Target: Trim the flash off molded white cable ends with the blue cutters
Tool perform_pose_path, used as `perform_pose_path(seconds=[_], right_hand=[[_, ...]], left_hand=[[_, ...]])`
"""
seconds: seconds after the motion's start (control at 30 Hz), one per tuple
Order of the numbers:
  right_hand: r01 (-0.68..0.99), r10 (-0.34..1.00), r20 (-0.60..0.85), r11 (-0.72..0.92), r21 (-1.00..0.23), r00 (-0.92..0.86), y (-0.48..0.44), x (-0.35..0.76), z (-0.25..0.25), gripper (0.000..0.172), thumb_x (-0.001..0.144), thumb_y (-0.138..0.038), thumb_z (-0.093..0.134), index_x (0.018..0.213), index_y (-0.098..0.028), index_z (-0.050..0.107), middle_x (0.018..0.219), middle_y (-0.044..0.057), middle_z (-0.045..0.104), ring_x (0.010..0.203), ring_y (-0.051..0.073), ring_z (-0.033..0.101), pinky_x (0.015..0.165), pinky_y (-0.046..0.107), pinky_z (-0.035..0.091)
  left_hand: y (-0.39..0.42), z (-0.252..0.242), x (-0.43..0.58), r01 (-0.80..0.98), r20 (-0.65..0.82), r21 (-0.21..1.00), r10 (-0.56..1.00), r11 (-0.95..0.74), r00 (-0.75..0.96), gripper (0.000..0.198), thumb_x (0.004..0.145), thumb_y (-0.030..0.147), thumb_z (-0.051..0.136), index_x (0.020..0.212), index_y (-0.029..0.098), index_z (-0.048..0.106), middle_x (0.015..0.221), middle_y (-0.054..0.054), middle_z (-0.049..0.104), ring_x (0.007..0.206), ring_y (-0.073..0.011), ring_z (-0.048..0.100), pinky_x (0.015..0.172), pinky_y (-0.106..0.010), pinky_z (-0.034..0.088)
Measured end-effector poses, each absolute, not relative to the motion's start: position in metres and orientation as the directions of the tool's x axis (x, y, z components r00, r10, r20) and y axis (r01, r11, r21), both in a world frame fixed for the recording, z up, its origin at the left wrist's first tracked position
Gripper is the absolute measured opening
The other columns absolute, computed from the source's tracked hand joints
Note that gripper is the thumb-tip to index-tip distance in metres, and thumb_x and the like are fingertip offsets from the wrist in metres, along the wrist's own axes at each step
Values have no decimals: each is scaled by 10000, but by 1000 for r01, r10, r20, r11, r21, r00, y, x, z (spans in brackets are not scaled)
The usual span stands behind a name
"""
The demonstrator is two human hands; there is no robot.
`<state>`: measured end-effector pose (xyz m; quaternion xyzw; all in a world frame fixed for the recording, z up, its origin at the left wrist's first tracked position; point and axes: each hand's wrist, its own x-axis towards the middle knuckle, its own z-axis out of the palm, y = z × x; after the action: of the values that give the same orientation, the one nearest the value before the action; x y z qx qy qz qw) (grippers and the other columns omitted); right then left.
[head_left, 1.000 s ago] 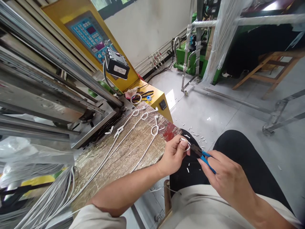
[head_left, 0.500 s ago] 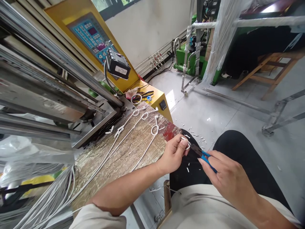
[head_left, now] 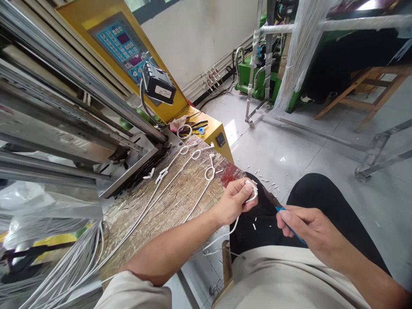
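Note:
My left hand (head_left: pixel 236 199) pinches the looped end of a white cable (head_left: pixel 251 192) just past the edge of the foil-covered bench (head_left: pixel 167 206); the cable trails down below the hand. My right hand (head_left: pixel 304 229) grips blue-handled cutting pliers (head_left: pixel 279 207), whose dark jaws point up-left toward the loop with a small gap between them and it. Both hands hover above my black-trousered lap.
Three white looped cables (head_left: pixel 196 155) lie across the bench, and a bundle of white cables (head_left: pixel 67 270) hangs at lower left. A yellow machine with a blue control panel (head_left: pixel 124 45) stands behind. White offcuts (head_left: pixel 265 182) litter the floor. A wooden stool (head_left: pixel 367 92) stands far right.
The pliers have drawn back from the cable loop toward the right. My left hand has lifted the loop slightly, and a length of cable now hangs below it.

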<state>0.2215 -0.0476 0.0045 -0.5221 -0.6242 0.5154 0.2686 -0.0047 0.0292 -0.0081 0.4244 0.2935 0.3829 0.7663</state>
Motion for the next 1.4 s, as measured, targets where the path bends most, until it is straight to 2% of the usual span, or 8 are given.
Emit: perform_pose_path(seconds=[0.23, 0.67, 0.77, 0.87, 0.97, 1.1, 1.23, 1.4], right_hand=[[746, 865, 418, 468, -474, -277, -48, 212, -5, 249, 1021, -292, 627, 811, -167, 575, 1145, 113, 659, 1033, 245, 634, 904, 406, 508], [838, 796, 463, 515, -181, -389, -31, 215, -3, 210, 1005, -269, 641, 825, -163, 624, 1075, 117, 697, 960, 253, 626, 845, 394, 482], [821, 804, 450, 524, -228, -388, -31, 215, -3, 229, 1015, -253, 626, 802, -173, 610, 960, 73, 689, 838, 201, 606, 769, 353, 454], [717, 896, 279, 445, -536, -347, -34, 218, 0, 365, 1053, -311, 569, 712, -186, 537, 810, 21, 620, 707, 141, 538, 679, 308, 417], [421, 920, -154, 13, -907, -360, -34, 223, 4, 491, 1071, -478, 512, 674, -189, 518, 690, 3, 549, 626, 124, 483, 591, 280, 386], [-63, 810, -396, -465, -883, -432, -32, 226, 6, 634, 1062, -635, 377, 608, -195, 431, 713, 58, 627, 600, 150, 551, 581, 301, 462], [262, 918, -269, -194, -945, -292, -42, 220, 4, 492, 1040, -555, 537, 703, -198, 578, 800, 32, 626, 748, 162, 597, 691, 290, 491], [597, 981, 124, 190, -779, -150, -57, 203, -4, 411, 1059, -428, 551, 716, -207, 598, 1021, 40, 659, 861, 159, 650, 782, 309, 526]], left_hand=[[30, -9, -4, -375, -225, 795, 805, 477, 548, 430, 947, 573, 685, 858, 180, 534, 545, 61, 483, 430, -46, 293, 387, -173, 172], [26, -7, -2, -354, -280, 774, 784, 526, 554, 474, 928, 601, 696, 798, 186, 505, 521, 51, 519, 390, -34, 296, 365, -159, 170], [25, -6, -1, -370, -289, 753, 779, 544, 556, 454, 938, 578, 692, 804, 182, 514, 517, 51, 518, 385, -33, 291, 359, -153, 178], [25, -5, -2, -393, -296, 709, 754, 585, 587, 419, 944, 537, 701, 820, 180, 518, 519, 64, 494, 388, -29, 264, 355, -143, 185], [25, -4, -4, -404, -295, 666, 719, 627, 630, 397, 944, 509, 712, 826, 187, 511, 523, 77, 449, 398, -30, 232, 351, -137, 166], [24, -4, -6, -396, -231, 690, 702, 606, 673, 386, 948, 496, 712, 824, 179, 531, 524, 78, 425, 412, -31, 236, 368, -139, 184], [24, -10, -4, -370, -173, 825, 814, 427, 554, 395, 984, 530, 650, 844, 175, 548, 539, 53, 483, 427, -46, 328, 386, -150, 220], [23, -17, -2, -279, -98, 928, 882, 249, 461, 370, 1027, 507, 585, 864, 176, 552, 584, 32, 563, 412, -50, 391, 376, -170, 256]])
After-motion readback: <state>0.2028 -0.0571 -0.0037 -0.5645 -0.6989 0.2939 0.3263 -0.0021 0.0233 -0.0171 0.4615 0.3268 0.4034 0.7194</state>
